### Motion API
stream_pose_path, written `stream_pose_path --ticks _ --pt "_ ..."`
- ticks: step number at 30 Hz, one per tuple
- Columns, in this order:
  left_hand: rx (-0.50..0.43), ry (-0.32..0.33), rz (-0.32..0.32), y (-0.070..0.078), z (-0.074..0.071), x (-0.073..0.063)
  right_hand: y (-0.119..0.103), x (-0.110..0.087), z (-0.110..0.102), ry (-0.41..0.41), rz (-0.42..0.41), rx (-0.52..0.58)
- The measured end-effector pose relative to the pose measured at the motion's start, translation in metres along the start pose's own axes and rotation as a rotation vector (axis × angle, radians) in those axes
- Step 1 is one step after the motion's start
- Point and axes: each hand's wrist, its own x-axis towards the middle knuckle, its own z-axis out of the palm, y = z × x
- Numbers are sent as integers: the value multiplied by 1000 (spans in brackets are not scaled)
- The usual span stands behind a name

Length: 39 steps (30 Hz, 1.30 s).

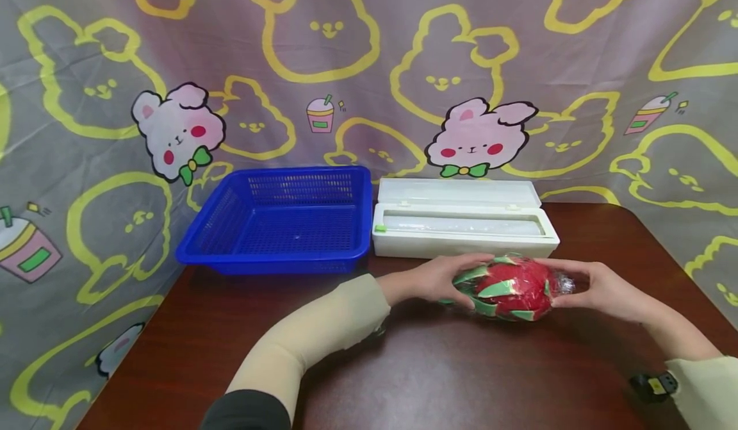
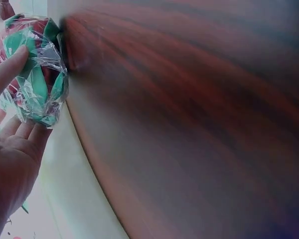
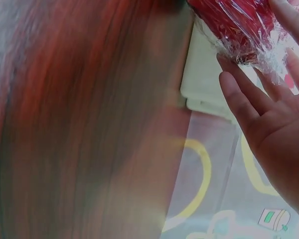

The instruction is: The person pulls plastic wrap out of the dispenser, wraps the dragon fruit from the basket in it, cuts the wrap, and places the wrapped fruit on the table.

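A red dragon fruit (image 1: 516, 287) with green scales is wrapped in clear plastic film and lies between both hands over the table. My left hand (image 1: 439, 279) holds its left end, with the thumb on the near side and the fingers on the far side. At the right end, my right hand (image 1: 605, 291) grips it between thumb and fingers, by a gathered twist of film. The left wrist view shows crinkled film (image 2: 52, 57) over the scales. In the right wrist view, bunched film (image 3: 269, 52) sits among the right fingers.
A blue plastic basket (image 1: 277, 264) stands at the back left. Beside it, a white film dispenser box (image 1: 461, 248) has its lid (image 1: 458, 191) raised and a roll of clear film (image 1: 461, 225) inside. A patterned curtain (image 1: 392, 97) hangs behind the brown table (image 1: 461, 379).
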Motion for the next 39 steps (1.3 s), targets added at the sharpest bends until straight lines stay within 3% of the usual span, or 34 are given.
stream_pose_path --ticks 10,19,29,39 --pt "-16 14 32 7 16 26 16 -12 -20 -13 -6 40" --pt "22 14 -15 21 25 47 28 -25 -34 -9 48 29" --pt "46 33 -25 34 32 67 41 -33 -53 9 109 1" --pt "33 -16 -60 41 32 72 46 -43 -58 9 102 -12"
